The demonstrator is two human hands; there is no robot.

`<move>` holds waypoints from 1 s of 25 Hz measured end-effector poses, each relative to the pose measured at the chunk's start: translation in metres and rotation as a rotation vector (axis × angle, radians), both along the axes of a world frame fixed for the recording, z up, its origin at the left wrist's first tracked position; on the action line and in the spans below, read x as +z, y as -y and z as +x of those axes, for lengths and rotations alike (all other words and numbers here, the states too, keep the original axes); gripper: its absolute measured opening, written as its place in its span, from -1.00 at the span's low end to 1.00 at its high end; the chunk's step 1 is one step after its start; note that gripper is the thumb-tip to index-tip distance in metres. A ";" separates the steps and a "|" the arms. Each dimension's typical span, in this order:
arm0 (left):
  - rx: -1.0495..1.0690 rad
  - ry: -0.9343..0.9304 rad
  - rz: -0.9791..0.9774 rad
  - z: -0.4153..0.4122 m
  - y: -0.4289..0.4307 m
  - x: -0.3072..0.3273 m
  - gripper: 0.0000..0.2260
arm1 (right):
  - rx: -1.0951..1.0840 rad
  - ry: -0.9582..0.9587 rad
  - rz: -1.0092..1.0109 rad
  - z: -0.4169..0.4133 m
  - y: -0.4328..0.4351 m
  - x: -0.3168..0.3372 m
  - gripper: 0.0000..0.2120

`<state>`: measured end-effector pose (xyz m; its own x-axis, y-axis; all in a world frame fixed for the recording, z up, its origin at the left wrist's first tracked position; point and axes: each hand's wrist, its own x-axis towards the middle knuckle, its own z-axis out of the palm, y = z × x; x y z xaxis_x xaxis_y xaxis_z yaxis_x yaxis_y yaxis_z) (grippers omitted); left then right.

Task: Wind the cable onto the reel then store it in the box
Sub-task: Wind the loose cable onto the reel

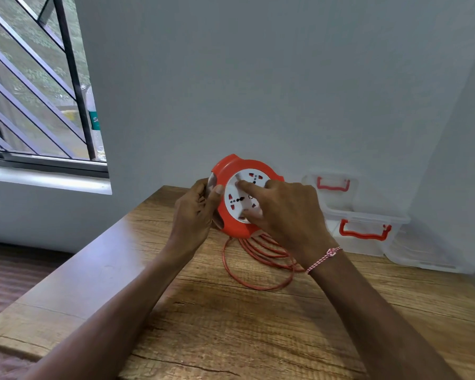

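Two bare forearms reach forward over a wooden desk [231, 325], the right wrist wearing a pink and white thread bracelet [324, 259]. Between the hands, lifted just above the desk, is a round orange reel [231, 218] with a white socket face [243, 197], tilted up toward the person. The left hand [195, 212] is curled around the reel's left rim, thumb on the front edge, steadying the casing. The right hand [285, 209] lies on the socket face with fingers spread, the index fingertip pressed near the top and the thumb near the bottom, as if ready to turn the face like a dial. The orange cable [258, 270] hangs from the underside of the reel and lies in several loose loops on the desk, directly below and a little to the right, under the right wrist. Most of it looks unwound. Farther back, against the wall and to the right, stand clear plastic boxes with orange handles [364, 233]; the nearer box [368, 242] sits nearest the right hand.
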<state>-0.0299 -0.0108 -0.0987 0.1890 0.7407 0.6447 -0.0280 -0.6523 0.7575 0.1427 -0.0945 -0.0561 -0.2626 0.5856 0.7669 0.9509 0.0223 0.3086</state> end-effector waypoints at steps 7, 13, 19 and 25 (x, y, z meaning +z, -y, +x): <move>0.037 -0.016 0.071 0.001 -0.001 -0.001 -0.63 | 0.097 -0.887 -0.044 -0.021 -0.009 -0.006 -0.39; 0.065 0.087 -0.044 -0.002 -0.004 0.002 -0.70 | 0.139 -0.173 0.044 0.003 0.000 0.003 -0.53; 0.022 0.043 -0.025 -0.003 -0.004 0.001 -0.61 | -0.046 0.151 -0.058 0.003 0.002 -0.001 -0.19; 0.024 -0.007 0.039 -0.004 -0.002 0.002 -0.63 | 0.021 0.037 0.069 -0.002 0.003 0.002 -0.42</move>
<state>-0.0343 -0.0089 -0.0970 0.1764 0.7191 0.6722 -0.0071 -0.6819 0.7314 0.1406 -0.0977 -0.0536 -0.3035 0.5258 0.7946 0.9383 0.0198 0.3452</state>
